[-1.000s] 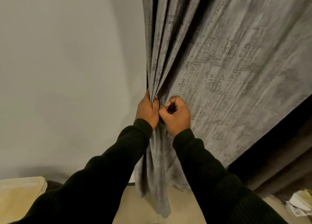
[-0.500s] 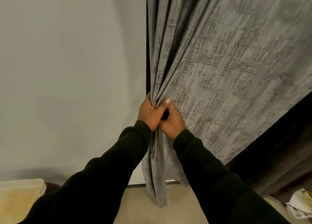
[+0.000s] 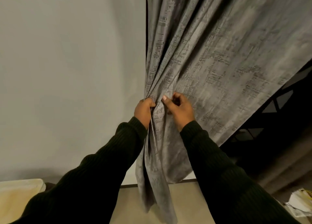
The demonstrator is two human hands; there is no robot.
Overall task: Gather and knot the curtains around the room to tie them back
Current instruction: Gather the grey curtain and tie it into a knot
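Note:
A grey patterned curtain [image 3: 211, 58] hangs from the top of the view and narrows into folds at mid-height. My left hand [image 3: 143, 111] grips the gathered folds at the curtain's left edge. Just to its right, my right hand [image 3: 179, 109] pinches more of the cloth with curled fingers, thumb pointing up-left. Below both hands the curtain's loose tail [image 3: 157, 181] hangs down to the floor. Both arms wear dark ribbed sleeves.
A plain pale wall [image 3: 67, 80] fills the left. A cream-coloured cushion or pad [image 3: 18, 200] lies at the bottom left. A dark opening with a window frame [image 3: 273, 122] shows right of the curtain. Papers [image 3: 300, 205] lie at the bottom right on the beige floor [image 3: 128, 205].
My right hand has moved a little to the right, away from the left, and taken a new pinch of cloth. The left hand keeps its grip on the folds.

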